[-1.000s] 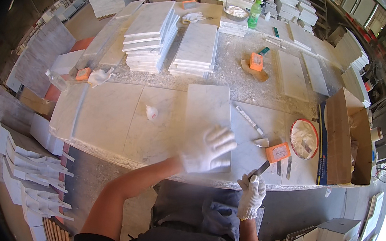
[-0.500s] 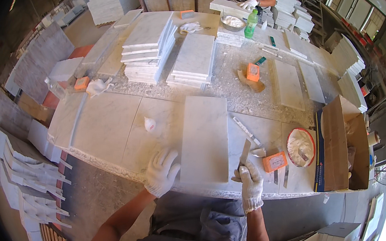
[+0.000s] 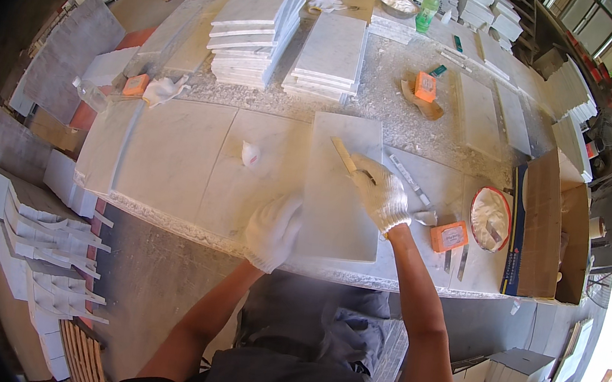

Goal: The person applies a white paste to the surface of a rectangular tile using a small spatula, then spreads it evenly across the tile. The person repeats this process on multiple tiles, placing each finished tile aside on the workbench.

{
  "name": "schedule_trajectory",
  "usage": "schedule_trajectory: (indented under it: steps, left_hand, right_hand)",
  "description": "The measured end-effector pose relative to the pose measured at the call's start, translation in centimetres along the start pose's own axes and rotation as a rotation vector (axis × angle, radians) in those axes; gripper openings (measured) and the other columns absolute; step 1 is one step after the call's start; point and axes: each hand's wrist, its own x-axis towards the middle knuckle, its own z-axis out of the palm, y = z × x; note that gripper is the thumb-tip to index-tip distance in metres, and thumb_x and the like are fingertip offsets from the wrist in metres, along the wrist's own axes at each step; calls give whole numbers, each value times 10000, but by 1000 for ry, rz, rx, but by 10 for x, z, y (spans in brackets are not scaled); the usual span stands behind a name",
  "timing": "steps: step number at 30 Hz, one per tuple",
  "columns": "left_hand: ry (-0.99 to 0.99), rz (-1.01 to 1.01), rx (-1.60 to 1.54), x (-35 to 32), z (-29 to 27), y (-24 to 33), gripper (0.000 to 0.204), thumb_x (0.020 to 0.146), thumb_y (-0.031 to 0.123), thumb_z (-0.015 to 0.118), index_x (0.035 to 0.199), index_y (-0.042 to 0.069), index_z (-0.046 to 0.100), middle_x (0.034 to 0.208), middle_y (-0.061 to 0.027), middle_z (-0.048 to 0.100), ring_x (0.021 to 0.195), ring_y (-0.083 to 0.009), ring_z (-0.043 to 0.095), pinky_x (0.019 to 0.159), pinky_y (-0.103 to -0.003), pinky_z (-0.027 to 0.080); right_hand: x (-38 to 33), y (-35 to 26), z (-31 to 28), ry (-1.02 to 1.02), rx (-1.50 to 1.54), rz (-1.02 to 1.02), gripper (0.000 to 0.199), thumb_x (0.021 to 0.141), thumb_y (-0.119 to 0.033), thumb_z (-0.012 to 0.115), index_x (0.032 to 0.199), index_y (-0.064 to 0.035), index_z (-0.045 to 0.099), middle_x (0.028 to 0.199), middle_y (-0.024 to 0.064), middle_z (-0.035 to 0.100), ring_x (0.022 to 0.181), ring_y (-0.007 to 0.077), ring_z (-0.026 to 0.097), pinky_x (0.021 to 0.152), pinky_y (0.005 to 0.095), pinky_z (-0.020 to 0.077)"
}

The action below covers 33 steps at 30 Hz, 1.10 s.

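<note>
Across the slab's right edge has come the right hand [image 3: 379, 192], carrying its flat blade [image 3: 343, 154] from beside the marble slab [image 3: 332, 213] to above its far half, the tip now angled toward 11 o'clock. Half a second ago that blade stood up clear of the slab at its 3 o'clock side. Gloved fingers are wrapped round the blade; whether its edge meets the stone cannot be told. Bringing blade and slab together looks like a change from getting ready to working the face, as far as one can judge.

Down at 8 o'clock, the left hand [image 3: 273, 231] stays by the slab's near left corner. Blur hides whether it grips, presses or merely rests there. The slab itself keeps its place, flat on the worktop [image 3: 160, 144] straight in front of the person.

Around the slab, a small white squeeze bulb [image 3: 250, 154] sits at 10 o'clock, well apart from both hands. Closer in, a long slim tool [image 3: 407, 176] lies at 2 o'clock just past the right hand, and a small spatula [image 3: 424, 217] by the cuff at 3 o'clock; these two crowd that wrist most. Further out at 3 o'clock come an orange box [image 3: 449, 237], a red-rimmed bowl [image 3: 472, 212] of white paste and a cardboard carton [image 3: 539, 229]. Slab stacks [image 3: 252, 34] stand toward 11 o'clock, out of the way.
</note>
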Motion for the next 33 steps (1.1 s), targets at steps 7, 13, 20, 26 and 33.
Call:
schedule_trajectory:
  steps: [7, 13, 20, 26, 33]
  left_hand:
    - [1, -16, 39, 2, 0, 1, 378, 915, 195, 698, 1282, 109, 664, 1151, -116, 721, 979, -378, 672, 841, -468, 554]
    - [23, -2, 34, -1, 4, -4, 378, 937, 207, 673, 1302, 113, 662, 1198, -124, 721, 1026, -403, 672, 880, -481, 554]
    - [-43, -38, -14, 1, 2, -4, 365, 968, 231, 622, 1309, 106, 655, 1211, -155, 720, 1060, -414, 674, 935, -485, 537]
    - [13, -4, 26, 1, 3, -4, 379, 935, 196, 671, 1300, 95, 659, 1209, -122, 725, 1026, -419, 674, 895, -489, 557]
    - [-106, -30, -51, 0, -1, -5, 429, 923, 227, 691, 1339, 126, 668, 1245, -123, 716, 1093, -395, 670, 947, -488, 546]
  right_hand:
    - [21, 3, 18, -86, -31, 47, 391, 1016, -323, 629, 1320, -103, 739, 1123, 178, 760, 926, 274, 738, 888, 393, 558]
    - [30, -1, 16, -175, -88, 23, 385, 1019, -359, 656, 1351, -178, 729, 1135, 168, 726, 986, 309, 714, 906, 402, 543]
    - [43, 10, 29, -218, -337, 1, 365, 1038, -321, 653, 1375, -197, 713, 1185, 154, 707, 1086, 341, 687, 963, 415, 531]
    - [51, 33, 39, -277, -398, -74, 355, 1056, -305, 637, 1390, -205, 702, 1237, 153, 691, 1123, 357, 678, 981, 422, 534]
    - [49, 22, 36, -263, -396, -74, 354, 1073, -345, 614, 1411, -265, 682, 1235, 145, 687, 1129, 370, 684, 976, 437, 549]
